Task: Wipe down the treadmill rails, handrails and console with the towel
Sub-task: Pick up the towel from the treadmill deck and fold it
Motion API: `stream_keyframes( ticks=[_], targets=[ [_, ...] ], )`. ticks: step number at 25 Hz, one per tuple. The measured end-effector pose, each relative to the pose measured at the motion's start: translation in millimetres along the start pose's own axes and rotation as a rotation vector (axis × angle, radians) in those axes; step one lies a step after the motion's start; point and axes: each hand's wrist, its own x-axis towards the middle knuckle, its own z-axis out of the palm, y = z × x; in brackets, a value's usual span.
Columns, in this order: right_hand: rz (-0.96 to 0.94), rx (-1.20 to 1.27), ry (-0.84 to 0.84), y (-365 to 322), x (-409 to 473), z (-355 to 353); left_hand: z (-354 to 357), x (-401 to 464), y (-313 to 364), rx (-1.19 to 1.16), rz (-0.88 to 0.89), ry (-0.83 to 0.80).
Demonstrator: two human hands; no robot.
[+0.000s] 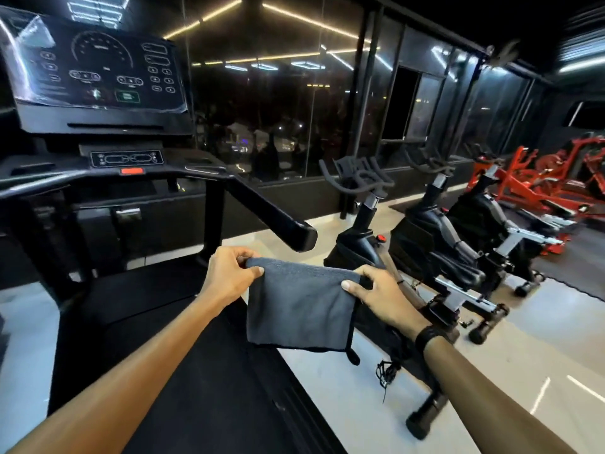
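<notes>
- left hand (229, 276) pinches towel (299, 306) top left corner
- right hand (381, 296) pinches top right corner
- towel hangs spread between hands, just below treadmill's right handrail (271, 213)
- console (95, 70) upper left

Handrail (271, 217) juts just above hands; open floor (327, 381) right (bikes (435, 244) beyond).

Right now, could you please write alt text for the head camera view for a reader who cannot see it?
Two hands, left hand and right hand, pinch the top corners of a grey towel, hanging it over a treadmill's belt edge, below its right handrail. The console stands upper left; exercise bikes line the right.
</notes>
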Motion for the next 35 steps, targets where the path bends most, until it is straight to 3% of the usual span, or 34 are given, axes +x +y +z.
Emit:
stream_keyframes(
  ticks=[10, 18, 25, 28, 30, 35],
  targets=[
    [0.113, 0.066, -0.003, -18.4, 103.2, -89.0, 29.3, 116.8, 82.8, 0.249, -0.021, -0.178],
    [0.145, 0.182, 0.035, -27.4, 166.2, -69.6, 18.1, 186.9, 66.2, 0.222, -0.090, -0.200],
    [0.000, 0.012, 0.371, -45.9, 299.7, -60.4, 29.4, 336.1, 80.6, 0.001, 0.117, 0.005],
    [0.032, -0.031, 0.438, -40.4, 323.0, -38.3, 41.6, 364.4, 60.1, -0.073, 0.112, 0.011],
    [0.129, -0.117, 0.420, -12.3, 320.8, -7.1, 53.1, 369.8, 26.4, -0.051, 0.051, -0.068],
    [0.298, -0.245, 0.073, 50.1, 254.3, 75.3, 68.4, 344.9, -62.5, 0.036, -0.109, -0.216]
  ],
)
